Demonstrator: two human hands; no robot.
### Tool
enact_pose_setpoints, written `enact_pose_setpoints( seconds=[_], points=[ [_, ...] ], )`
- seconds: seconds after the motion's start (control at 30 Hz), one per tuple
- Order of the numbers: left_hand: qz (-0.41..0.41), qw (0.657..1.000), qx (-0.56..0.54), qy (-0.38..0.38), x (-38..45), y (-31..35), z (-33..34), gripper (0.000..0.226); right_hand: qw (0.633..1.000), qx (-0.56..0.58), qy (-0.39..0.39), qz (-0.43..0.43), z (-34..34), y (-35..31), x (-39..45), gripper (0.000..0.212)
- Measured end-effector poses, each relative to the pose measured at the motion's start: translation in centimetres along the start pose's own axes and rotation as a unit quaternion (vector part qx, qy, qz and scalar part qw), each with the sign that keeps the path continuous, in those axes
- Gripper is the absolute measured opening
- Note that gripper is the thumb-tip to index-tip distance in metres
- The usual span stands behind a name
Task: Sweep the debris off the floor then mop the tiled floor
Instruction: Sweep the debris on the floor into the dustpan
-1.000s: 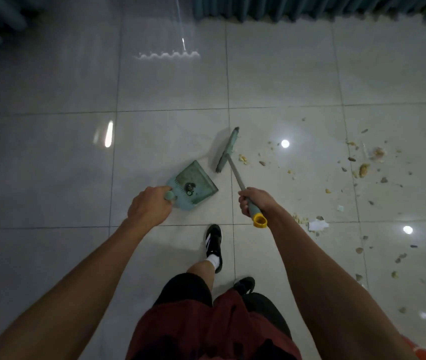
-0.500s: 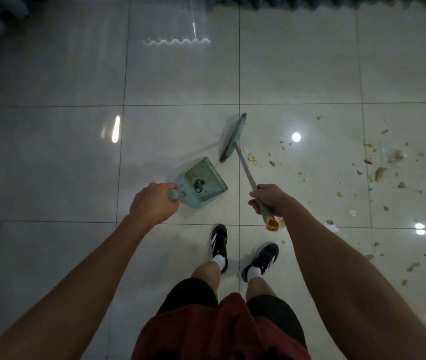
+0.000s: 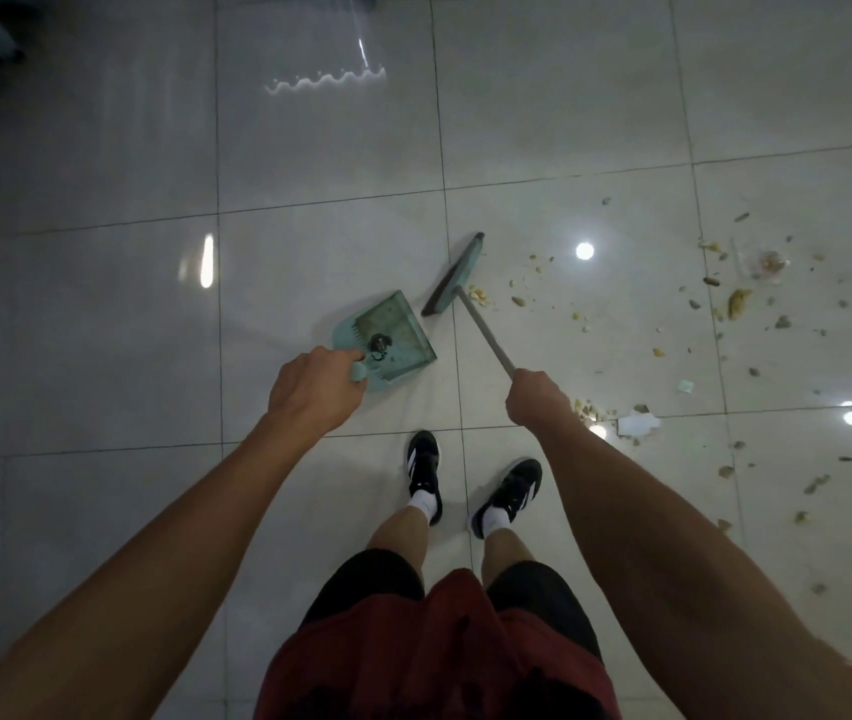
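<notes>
- Left hand point(image 3: 316, 392) curled round the handle of a teal dustpan point(image 3: 394, 335), gripping it.
- Dustpan low over the pale tiled floor point(image 3: 309, 148), mouth toward the upper right, a small dark clump inside near the handle.
- Right hand point(image 3: 538, 397) clenched round the grey shaft of a broom point(image 3: 483, 327).
- Teal broom head point(image 3: 455, 275) down at the floor just beside the dustpan's far corner, slanting up and to the right.
- Debris point(image 3: 738, 304) scattered over the tiles right of the broom head: crumbs, brownish lumps, a white paper scrap point(image 3: 637, 423) near the right wrist.
- Two black shoes point(image 3: 424, 467) with white socks planted below the hands.
</notes>
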State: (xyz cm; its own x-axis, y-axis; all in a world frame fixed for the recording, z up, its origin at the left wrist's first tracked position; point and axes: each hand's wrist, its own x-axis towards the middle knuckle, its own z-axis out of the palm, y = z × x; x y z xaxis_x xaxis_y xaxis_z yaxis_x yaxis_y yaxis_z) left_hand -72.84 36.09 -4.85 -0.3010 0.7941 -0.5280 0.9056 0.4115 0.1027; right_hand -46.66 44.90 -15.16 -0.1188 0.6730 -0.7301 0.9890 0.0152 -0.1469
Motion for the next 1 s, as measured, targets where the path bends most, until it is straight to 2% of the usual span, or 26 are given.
enact_pose_setpoints(
  seconds=[0.23, 0.5, 0.6, 0.7, 0.87, 1.0],
  points=[
    [0.031, 0.999, 0.03, 0.0, -0.4, 5.0, 0.9, 0.034, 1.0, 0.002, 0.015, 0.017, 0.9, 6.8, -3.0, 0.026],
    [0.074, 0.996, 0.051, -0.02, -0.9, 13.0, 1.6, 0.032, 0.995, 0.023, 0.009, 0.093, 1.6, 16.8, -7.1, 0.034],
    [0.099, 0.993, 0.059, -0.028, -1.4, 16.6, 1.7, 0.019, 0.992, 0.034, 0.001, 0.121, 1.9, 19.8, -8.8, 0.031],
    [0.118, 0.99, 0.074, -0.033, -1.8, 20.5, 1.7, 0.006, 0.987, 0.057, -0.007, 0.151, 1.9, 22.3, -10.3, 0.029],
    [0.157, 0.981, 0.106, -0.036, -2.4, 25.7, 1.8, 0.006, 0.976, 0.101, -0.008, 0.191, 2.7, 25.9, -12.6, 0.03],
    [0.181, 0.975, 0.123, -0.038, -2.8, 27.9, 1.9, 0.004, 0.972, 0.124, 0.019, 0.199, 2.5, 25.9, -13.5, 0.03]
  ],
)
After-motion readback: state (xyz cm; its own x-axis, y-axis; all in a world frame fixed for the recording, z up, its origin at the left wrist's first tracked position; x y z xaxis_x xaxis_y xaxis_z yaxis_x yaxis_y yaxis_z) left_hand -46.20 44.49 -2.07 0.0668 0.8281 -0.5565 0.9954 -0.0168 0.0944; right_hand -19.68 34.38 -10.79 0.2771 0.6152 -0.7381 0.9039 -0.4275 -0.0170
